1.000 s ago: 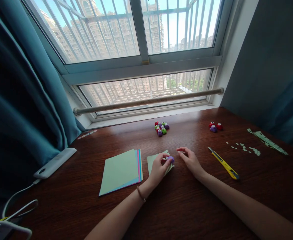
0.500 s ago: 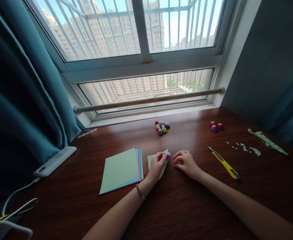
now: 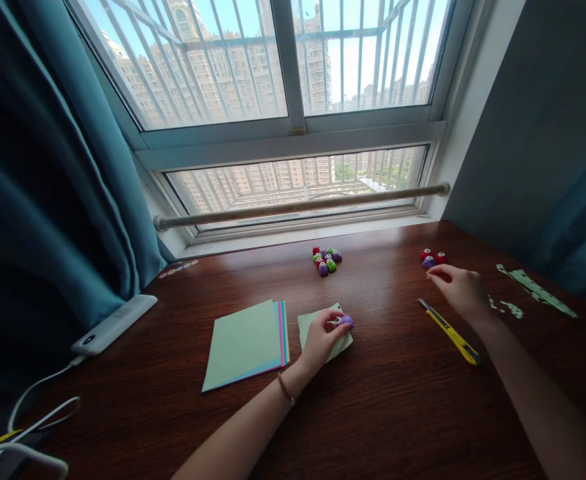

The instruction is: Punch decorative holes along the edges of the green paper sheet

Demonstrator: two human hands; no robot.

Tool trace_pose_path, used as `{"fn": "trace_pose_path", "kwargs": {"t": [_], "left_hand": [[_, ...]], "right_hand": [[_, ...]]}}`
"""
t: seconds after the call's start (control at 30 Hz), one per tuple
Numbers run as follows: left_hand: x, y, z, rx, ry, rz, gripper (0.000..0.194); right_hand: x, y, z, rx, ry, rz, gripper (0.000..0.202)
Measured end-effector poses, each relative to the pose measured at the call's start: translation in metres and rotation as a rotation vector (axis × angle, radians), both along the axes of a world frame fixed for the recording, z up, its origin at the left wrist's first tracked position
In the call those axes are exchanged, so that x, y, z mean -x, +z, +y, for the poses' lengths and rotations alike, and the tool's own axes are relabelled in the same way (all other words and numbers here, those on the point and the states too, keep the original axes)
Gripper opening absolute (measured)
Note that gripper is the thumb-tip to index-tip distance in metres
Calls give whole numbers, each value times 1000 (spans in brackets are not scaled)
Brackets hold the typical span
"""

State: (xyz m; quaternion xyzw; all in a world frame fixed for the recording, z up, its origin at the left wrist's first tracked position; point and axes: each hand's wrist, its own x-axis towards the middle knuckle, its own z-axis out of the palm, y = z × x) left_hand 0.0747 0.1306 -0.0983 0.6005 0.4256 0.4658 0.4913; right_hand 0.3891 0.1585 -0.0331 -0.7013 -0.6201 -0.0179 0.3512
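Note:
Between the thumb and fingers of my left hand [image 3: 321,339] is a small purple piece [image 3: 345,322], held over a pale green sheet [image 3: 307,322]. My right hand [image 3: 460,291] hovers over the right side of the table, thumb and fingertips pinched together; anything between them is too small to make out. Just beyond its fingertips sit a purple piece [image 3: 428,262] and two red pieces [image 3: 441,258]. A yellow cutter [image 3: 451,333] lies below my right hand. Several red, green and purple pieces [image 3: 327,259] are grouped near the window.
A stack of coloured paper [image 3: 245,343] lies left of my left hand. Small pale scraps [image 3: 513,309] and cut green strips [image 3: 543,293] are at the right. A white power bank [image 3: 115,325] with a cable is at the far left, by the curtain [image 3: 73,167].
My right hand has moved from beside my left hand to the right, near the purple and red pieces. The purple piece in my left hand now shows more fully.

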Motion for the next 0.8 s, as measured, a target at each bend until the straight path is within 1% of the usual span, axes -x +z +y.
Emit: {"fn": "trace_pose_path", "kwargs": {"t": [0.03,0.07,0.1,0.17,0.2,0.23,0.27,0.33,0.4,0.43,0.47,0.53,0.6,0.67,0.73,0.8], "left_hand": [[0,1,-1,-20,-3,19,28],[0,2,-2,-43,-8,42,28],[0,3,-2,-66,-14,66,28],[-1,6,-4,-95,-26,104,29],[-1,7,-4,-98,-29,113,29],[-1,7,-4,-96,-31,119,29],[-2,8,-4,-94,-32,125,30],[-2,8,-4,-90,-29,134,29],[-2,8,-4,-90,-23,143,28],[-2,7,-4,-92,-22,145,27],[-1,7,-4,-92,-25,146,27],[-1,7,-4,-88,-37,142,27],[-1,6,-4,-90,-46,133,27],[-1,6,-4,-99,-37,124,27],[-1,6,-5,-103,-18,99,31],[-1,7,-5,-94,-12,73,39]], "right_hand": [[-21,-4,0,48,-99,-60,16],[-41,-9,0,108,-167,-105,17],[-59,-15,0,171,-184,-141,18],[-82,-26,-2,278,-180,-169,19],[-86,-29,-3,303,-155,-165,19],[-84,-30,-5,301,-116,-145,20],[-76,-28,-7,279,-60,-105,21],[-42,-21,-15,200,107,29,24],[6,-12,-25,223,314,202,25],[32,-8,-31,269,454,252,25],[58,-6,-36,312,579,278,26],[101,-6,-45,327,727,257,31],[130,-11,-50,292,796,175,33],[145,-17,-51,274,788,115,26],[148,-22,-49,272,773,89,20],[141,-24,-44,258,766,85,18]]}}
